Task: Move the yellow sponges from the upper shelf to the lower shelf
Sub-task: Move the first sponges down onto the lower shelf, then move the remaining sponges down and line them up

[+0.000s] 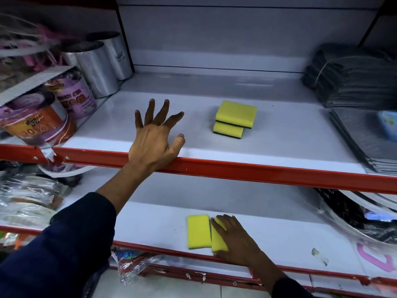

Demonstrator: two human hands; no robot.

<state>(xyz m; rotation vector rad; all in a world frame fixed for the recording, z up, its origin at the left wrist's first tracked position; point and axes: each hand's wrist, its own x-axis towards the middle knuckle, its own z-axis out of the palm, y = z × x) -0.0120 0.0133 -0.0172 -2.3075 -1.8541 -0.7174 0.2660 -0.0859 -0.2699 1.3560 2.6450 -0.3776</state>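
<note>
Two yellow sponges with dark green undersides lie stacked on the upper shelf (268, 134); the top sponge (236, 111) overlaps the lower one (228, 130). My left hand (155, 134) hovers over the upper shelf's front edge, left of the stack, fingers spread, holding nothing. On the lower shelf (150, 224) a yellow sponge (198, 234) lies flat. Beside it, touching, is another yellow sponge (218, 241), with my right hand (234, 239) resting on it, fingers laid over its right side.
Red rails (257, 171) edge both shelves. Purple and orange tubs (71, 100) and silver rolls (103, 67) crowd the upper left. Dark folded bags (352, 78) and foil trays (365, 138) sit upper right. Wrapped goods fill the lower shelf's left and right ends.
</note>
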